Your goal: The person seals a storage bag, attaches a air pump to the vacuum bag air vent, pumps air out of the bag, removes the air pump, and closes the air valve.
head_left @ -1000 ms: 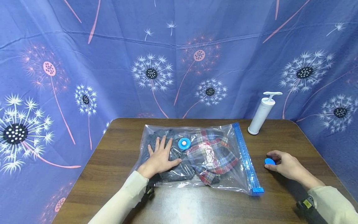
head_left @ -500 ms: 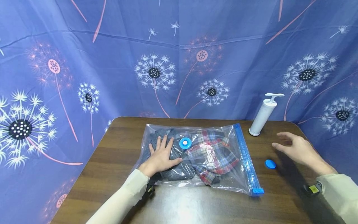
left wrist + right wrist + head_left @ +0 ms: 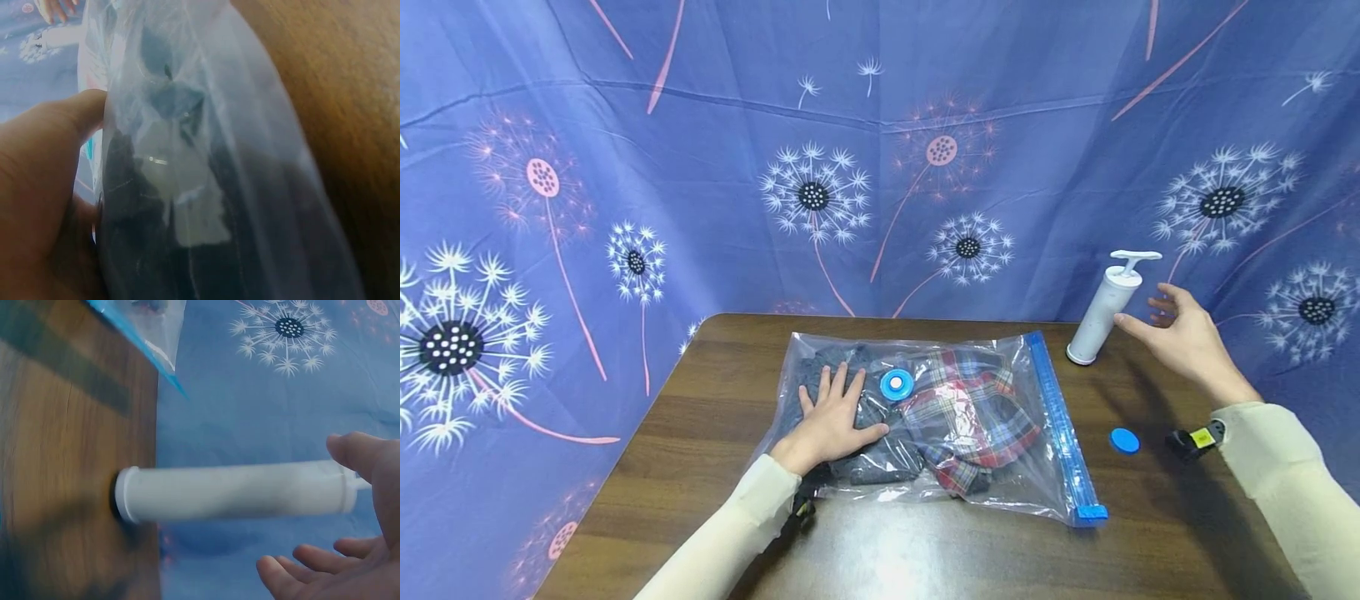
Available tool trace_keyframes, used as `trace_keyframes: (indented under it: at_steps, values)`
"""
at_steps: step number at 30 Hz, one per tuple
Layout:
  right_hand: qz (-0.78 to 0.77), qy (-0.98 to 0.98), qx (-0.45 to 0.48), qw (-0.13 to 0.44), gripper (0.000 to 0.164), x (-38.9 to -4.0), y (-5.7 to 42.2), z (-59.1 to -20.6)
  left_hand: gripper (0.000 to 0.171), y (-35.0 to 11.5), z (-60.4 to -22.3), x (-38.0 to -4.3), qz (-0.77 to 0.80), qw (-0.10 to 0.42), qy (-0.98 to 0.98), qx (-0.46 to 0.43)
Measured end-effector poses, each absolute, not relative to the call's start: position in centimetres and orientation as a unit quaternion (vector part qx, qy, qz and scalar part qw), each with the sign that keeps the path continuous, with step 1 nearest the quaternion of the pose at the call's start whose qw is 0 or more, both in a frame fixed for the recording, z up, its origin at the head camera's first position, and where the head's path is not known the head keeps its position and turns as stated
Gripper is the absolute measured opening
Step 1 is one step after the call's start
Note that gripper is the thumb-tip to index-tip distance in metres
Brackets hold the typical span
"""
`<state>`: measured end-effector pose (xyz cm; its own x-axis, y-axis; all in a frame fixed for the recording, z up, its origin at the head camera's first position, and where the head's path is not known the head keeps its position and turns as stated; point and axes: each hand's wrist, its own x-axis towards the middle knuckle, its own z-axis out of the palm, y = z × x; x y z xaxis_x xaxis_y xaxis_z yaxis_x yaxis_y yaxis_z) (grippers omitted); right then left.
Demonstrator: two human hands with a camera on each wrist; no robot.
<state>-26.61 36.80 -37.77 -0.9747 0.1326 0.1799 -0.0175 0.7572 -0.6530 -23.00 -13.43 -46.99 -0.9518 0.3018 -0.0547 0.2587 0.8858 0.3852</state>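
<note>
Dark cloth partly hidden by left hand, sleeves cropped, pump handle concealed in right wrist view

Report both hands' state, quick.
Left hand: open, fingers spread, resting on the clear zip vacuum bag.
Right hand: open, holding nothing, thumb and fingers parted near the white hand pump.

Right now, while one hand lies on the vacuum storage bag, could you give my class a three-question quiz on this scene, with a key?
1. Multiple choice: the right hand is nearest to
A. the blue zip slider
B. the white hand pump
C. the round valve

2. True or false: the blue cap lies on the tabletop, outside the vacuum storage bag.

3. Short answer: how do the fingers of the left hand lie on the bag, together or spread?

Key: 1. B; 2. true; 3. spread
</note>
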Motion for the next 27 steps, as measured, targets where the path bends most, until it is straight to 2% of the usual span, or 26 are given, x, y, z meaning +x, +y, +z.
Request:
trace_keyframes:
  at_steps: [3,8,20,27]
  values:
    - [0.402,-0.908,-0.052,0.108,0.101,-27.6,36.0,-38.8,0.105,-13.4,-46.9,-23.1,0.186,0.056,0.970,0.144]
    - [0.448,-0.881,-0.082,0.127,0.098,-29.2,35.1,-41.0,0.105,-13.3,-46.8,-23.4,0.174,0.053,0.973,0.145]
    - [0.387,-0.900,-0.096,0.175,0.070,-30.2,35.3,-43.1,0.105,-12.9,-47.1,-23.3,0.190,0.056,0.968,0.152]
    - [0.363,-0.909,-0.073,0.190,0.065,-30.8,35.0,-43.0,0.104,-13.4,-47.2,-23.2,0.186,0.058,0.971,0.141]
